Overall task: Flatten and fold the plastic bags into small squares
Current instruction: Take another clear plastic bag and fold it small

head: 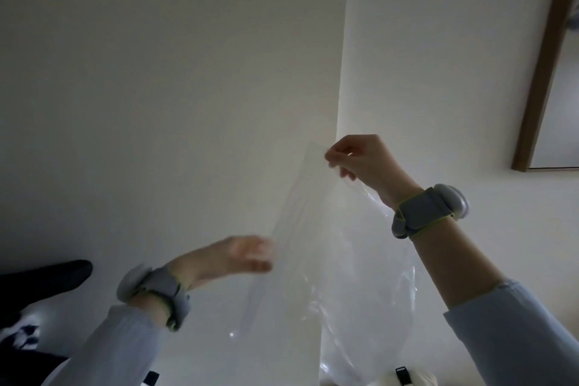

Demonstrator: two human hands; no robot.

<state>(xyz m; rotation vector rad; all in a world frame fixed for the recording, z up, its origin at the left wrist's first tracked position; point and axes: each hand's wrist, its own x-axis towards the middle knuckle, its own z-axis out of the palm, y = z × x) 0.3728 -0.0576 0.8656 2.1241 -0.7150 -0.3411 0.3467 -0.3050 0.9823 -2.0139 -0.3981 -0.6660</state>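
Hanging in mid-air before a pale wall (156, 88), a clear plastic bag (329, 244) is pinched at its top corner by the right hand (360, 160); the blurred left hand (241, 255) meets its left edge, grip indiscernible.

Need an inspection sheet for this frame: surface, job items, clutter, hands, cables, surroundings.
Surface: nothing seen; no work surface in view.
Job's things: clear plastic bag held up in the air, unfolded, lower part crinkled.
Clutter: dark object at left edge, unidentifiable; white item with black strap at bottom edge.
Hands: right hand pinches the bag's top corner; left hand blurred at the bag's left edge, grip unclear. Grey wristbands on both.
Cables: nothing seen.
Surroundings: white wall; brown wooden frame upper right.
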